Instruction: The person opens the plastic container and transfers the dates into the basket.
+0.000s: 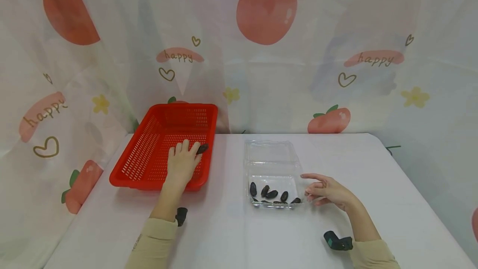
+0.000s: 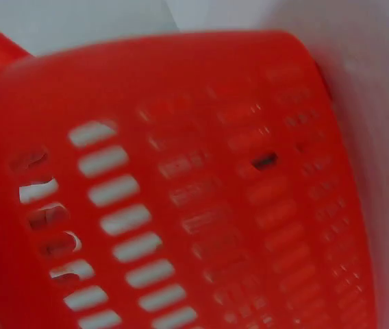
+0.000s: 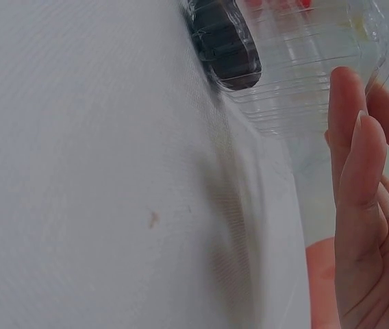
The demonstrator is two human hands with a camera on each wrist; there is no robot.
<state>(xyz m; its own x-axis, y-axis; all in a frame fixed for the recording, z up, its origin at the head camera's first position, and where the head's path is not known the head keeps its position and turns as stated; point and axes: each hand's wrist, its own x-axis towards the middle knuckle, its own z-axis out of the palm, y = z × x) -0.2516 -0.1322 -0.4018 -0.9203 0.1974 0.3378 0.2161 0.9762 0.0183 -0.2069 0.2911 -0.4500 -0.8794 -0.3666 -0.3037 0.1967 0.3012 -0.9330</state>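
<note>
My left hand (image 1: 181,165) is over the front right part of a red plastic basket (image 1: 128,148). Between its thumb and index finger it pinches a small dark oval piece (image 1: 202,148), fruit-like in shape. In the left wrist view the basket's slotted wall (image 2: 146,75) hides most of that hand. To the right lies an open clear plastic clamshell box (image 1: 271,169) with several similar dark ovals (image 1: 271,194) inside its front half. My right hand (image 1: 328,192) is beside that box, index finger extended at its right edge, the other fingers loosely bent. Its fingertips (image 3: 349,89) overlap the box wall in the right wrist view.
A white-covered table (image 1: 220,235) bears everything. Behind it hangs a curtain (image 1: 209,11) printed with fruit and the word happy. Black wrist devices (image 1: 337,242) show at both forearms. The clamshell's lid (image 1: 270,150) lies folded back toward the curtain.
</note>
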